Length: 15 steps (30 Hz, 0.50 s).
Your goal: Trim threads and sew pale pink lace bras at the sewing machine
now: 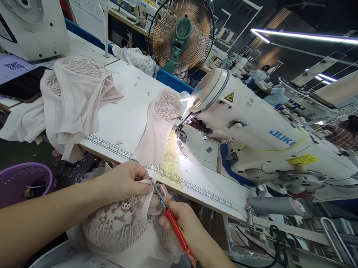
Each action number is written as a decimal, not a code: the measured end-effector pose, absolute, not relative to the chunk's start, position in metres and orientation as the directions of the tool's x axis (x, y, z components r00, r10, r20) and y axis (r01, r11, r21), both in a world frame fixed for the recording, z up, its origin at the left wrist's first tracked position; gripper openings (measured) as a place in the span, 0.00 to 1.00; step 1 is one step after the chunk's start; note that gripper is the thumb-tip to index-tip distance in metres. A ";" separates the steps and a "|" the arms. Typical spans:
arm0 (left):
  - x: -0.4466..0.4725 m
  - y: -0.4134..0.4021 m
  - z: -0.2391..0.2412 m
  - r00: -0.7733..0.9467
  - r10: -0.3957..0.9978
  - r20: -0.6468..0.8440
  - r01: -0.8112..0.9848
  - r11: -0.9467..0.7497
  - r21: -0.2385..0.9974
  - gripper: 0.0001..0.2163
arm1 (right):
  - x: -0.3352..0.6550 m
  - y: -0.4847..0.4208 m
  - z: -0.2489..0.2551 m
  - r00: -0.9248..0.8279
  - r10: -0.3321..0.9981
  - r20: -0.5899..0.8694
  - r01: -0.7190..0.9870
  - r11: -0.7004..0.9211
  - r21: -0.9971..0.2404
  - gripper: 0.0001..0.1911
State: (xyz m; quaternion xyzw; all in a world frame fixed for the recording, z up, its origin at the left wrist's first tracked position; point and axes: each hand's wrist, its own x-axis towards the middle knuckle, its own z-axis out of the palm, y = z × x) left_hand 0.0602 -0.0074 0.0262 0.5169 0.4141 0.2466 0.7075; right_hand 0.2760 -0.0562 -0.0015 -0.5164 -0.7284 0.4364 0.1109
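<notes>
Over my lap lies a pale pink lace bra point(117, 222) with patterned cups and a smooth band. My left hand point(121, 183) pinches a narrow strap edge of it between thumb and fingers. In my right hand point(183, 222) is a pair of scissors point(175, 230) with red handles, its metal blades at the strap close to my left fingertips. Another lace bra piece point(161, 121) lies on the table under the needle area of the sewing machine point(251, 122).
A pile of bra pieces point(75, 96) and a dark phone point(21, 83) lie on the left of the white table point(122, 119). Below stands a purple basket point(17, 181). A fan point(181, 34) is behind the table, and a grey roll point(274, 205) sits at the right edge.
</notes>
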 end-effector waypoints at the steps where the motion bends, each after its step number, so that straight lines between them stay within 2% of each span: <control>1: 0.060 -0.008 0.026 0.535 0.778 -0.330 0.081 0.341 0.937 0.12 | 0.274 -0.057 -0.004 -0.427 0.861 -0.276 0.651 0.081 -0.754 0.20; 6: 0.058 -0.014 0.033 0.489 0.813 -0.318 0.098 0.311 0.945 0.12 | 0.273 -0.059 -0.011 -0.419 0.892 -0.169 0.592 0.128 -0.796 0.21; 11: 0.048 -0.021 0.040 0.401 0.875 -0.272 0.098 0.254 0.962 0.10 | 0.270 -0.061 0.008 -0.384 0.921 -0.060 0.471 0.139 -0.871 0.18; 15: 0.033 -0.026 0.040 0.365 0.908 -0.207 0.057 0.200 0.978 0.08 | 0.256 -0.073 0.017 -0.428 0.901 -0.068 0.376 0.110 -0.920 0.18</control>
